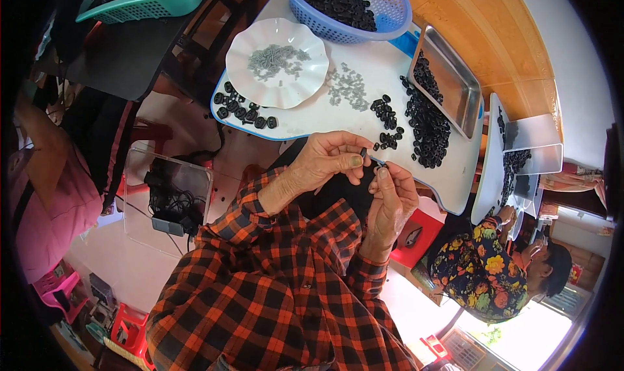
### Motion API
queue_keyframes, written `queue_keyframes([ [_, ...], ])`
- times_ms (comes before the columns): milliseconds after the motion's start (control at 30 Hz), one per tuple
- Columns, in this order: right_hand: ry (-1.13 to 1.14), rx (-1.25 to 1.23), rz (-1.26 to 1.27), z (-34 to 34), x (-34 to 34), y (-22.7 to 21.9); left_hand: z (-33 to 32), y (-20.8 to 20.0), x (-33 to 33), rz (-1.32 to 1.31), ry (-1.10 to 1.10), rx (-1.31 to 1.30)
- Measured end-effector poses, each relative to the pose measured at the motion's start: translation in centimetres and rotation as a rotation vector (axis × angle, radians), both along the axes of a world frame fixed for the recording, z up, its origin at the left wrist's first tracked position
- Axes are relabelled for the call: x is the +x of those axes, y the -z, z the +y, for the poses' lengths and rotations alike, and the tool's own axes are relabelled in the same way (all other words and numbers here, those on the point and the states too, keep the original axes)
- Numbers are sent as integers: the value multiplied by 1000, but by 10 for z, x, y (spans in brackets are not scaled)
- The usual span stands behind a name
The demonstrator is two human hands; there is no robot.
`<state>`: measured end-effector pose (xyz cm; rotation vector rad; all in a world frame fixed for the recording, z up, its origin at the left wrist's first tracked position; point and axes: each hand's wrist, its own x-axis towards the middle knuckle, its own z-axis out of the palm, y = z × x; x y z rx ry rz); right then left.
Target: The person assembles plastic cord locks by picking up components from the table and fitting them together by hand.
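Pinched between thumb and forefinger, a small black piece (pixel 363 153) sits at the tips of the left hand (pixel 330 159); from where I watch, its long axis seems to point away from the body, though it is too small for me to be sure. Just to its right and slightly nearer the body, the right hand (pixel 391 198) has thumb and fingers pressed together around a dark bit (pixel 381 165) I cannot make out fully. I read the two pinches as nearly tip to tip, the left closer to the black piece; whether the held parts touch, I cannot tell. Both hands are at the near edge of the white table (pixel 305 119). Beyond them, I have small black clusters (pixel 385 113) close ahead, translucent bits (pixel 348 87) farther off, and bare tabletop ahead of the left knuckles.
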<state>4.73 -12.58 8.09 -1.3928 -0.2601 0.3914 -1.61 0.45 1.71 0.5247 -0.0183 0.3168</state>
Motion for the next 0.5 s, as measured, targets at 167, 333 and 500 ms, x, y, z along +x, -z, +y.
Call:
queue_keyframes([
  [167, -26, -23, 5, 1, -5, -2, -2, -7, -4, 102, -36, 168],
  [333, -59, -11, 22, 5, -9, 0, -3, -6, -8, 96, -75, 343],
  [500, -56, -26, 0, 4, -10, 5, -6, -11, -10, 128, -120, 319],
])
